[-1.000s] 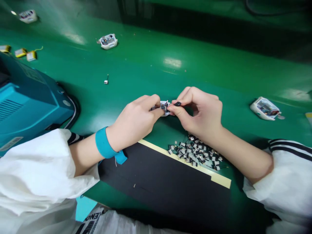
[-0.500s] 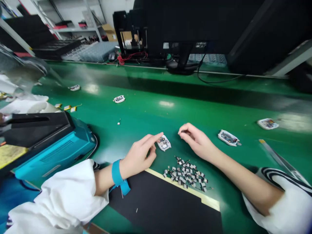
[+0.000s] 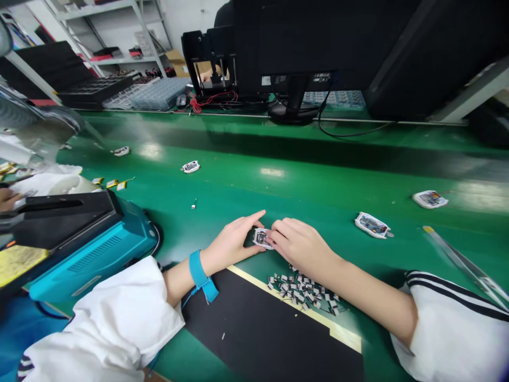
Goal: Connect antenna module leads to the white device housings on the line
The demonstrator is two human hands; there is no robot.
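Note:
A small white device housing with electronics inside lies on the green bench. My left hand, with a blue wrist strap, holds it at its left side, thumb at the lower edge and index finger stretched out above. Over its right side are the closed fingertips of my right hand; whatever they pinch is hidden. Just below my right hand lies a pile of small grey and black parts, partly covered by it.
More white housings lie at the right, far right and back left. Tweezers rest at the right. A black mat is in front, a teal machine at left. A monitor stands behind. Another person's hand shows far left.
My right hand has moved left and down onto the housing, which has shifted slightly left and turned. My left thumb has moved out to its lower edge.

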